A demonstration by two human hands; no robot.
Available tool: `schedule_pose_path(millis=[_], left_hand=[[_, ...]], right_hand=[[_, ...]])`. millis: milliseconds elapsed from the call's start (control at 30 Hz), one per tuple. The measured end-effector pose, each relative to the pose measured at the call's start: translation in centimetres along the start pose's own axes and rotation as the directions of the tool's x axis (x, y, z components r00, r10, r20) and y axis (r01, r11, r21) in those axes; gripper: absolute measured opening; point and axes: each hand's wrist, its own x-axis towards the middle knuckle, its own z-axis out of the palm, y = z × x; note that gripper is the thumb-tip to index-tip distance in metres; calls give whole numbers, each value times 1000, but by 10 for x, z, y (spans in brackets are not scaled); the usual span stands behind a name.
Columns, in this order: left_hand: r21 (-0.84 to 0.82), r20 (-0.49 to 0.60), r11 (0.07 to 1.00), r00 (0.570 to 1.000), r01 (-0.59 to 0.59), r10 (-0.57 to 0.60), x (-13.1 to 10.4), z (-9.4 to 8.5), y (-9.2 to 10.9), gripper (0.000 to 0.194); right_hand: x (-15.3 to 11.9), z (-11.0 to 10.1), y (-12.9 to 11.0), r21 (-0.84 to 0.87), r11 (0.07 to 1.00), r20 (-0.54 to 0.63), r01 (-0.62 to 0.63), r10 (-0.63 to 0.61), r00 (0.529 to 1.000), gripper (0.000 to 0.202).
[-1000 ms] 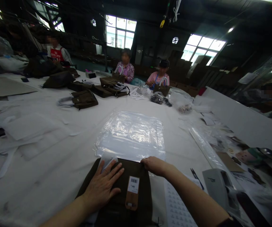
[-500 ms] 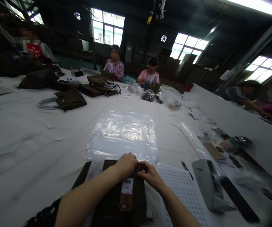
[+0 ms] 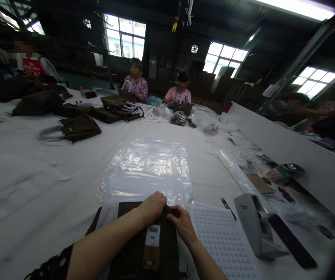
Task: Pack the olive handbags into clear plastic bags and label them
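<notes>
Nearest, dark olive bag (image 3: 132, 249) lies flat on white tabletop (image 3: 39, 194) at 6 o'clock, tag (image 3: 152, 241) on top. Left hand (image 3: 152, 206) and right hand (image 3: 180, 222), each grip clenched, pinch the bag's far edge together. Sticker sheet (image 3: 222, 241) at 3 o'clock. Clear plastic bags (image 3: 147, 167) at 12 o'clock, beyond.

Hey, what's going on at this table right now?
A person at a big white table has both hands on the far edge of a dark olive bag lying flat before them. The left hand and right hand pinch that edge side by side. A barcode tag lies on the bag. Just beyond sits a clear plastic bag, with a sticker sheet to the right. Other people work at the far side.
</notes>
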Motion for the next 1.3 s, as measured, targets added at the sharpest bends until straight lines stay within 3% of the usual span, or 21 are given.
schedule_pose_path(millis=[133, 233, 500, 667, 733, 900, 1033, 1233, 1300], left_hand=[[-39, -24, 996, 996, 80, -81, 1, 5, -1, 20], [-56, -29, 992, 993, 114, -115, 0, 5, -2, 21], [-66, -42, 995, 996, 81, -84, -6, 1, 2, 19], [-119, -28, 990, 996, 78, -82, -5, 0, -3, 23], [-156, -12, 986, 998, 61, -64, -5, -4, -9, 24], [-252, 46, 965, 995, -70, 85, -5, -13, -17, 20], [-250, 55, 968, 998, 4, 10, -3, -9, -14, 19], [-160, 80, 966, 978, 202, -191, -10, -6, 0, 27], [-118, 115, 968, 971, 221, -208, -7, -6, 2, 27]], right_hand=[[-12, 9, 15, -120, 992, -152, 44, -62, 986, 23], [-17, 14, 19, -98, 993, -224, 64, -85, 971, 31], [2, 14, -16, -110, 994, -86, -8, -2, 996, 19], [0, 19, -6, 170, 984, -38, -48, 55, 998, 18], [-2, 22, -2, 200, 979, -56, -42, 55, 997, 17], [-8, 30, 4, 30, 999, -220, 16, -9, 975, 23], [-8, 33, 2, -76, 997, -297, 26, -47, 954, 32], [-7, 24, -7, -155, 986, -85, -63, 51, 995, 37], [1, 25, -1, -251, 967, -118, -31, 1, 993, 37]])
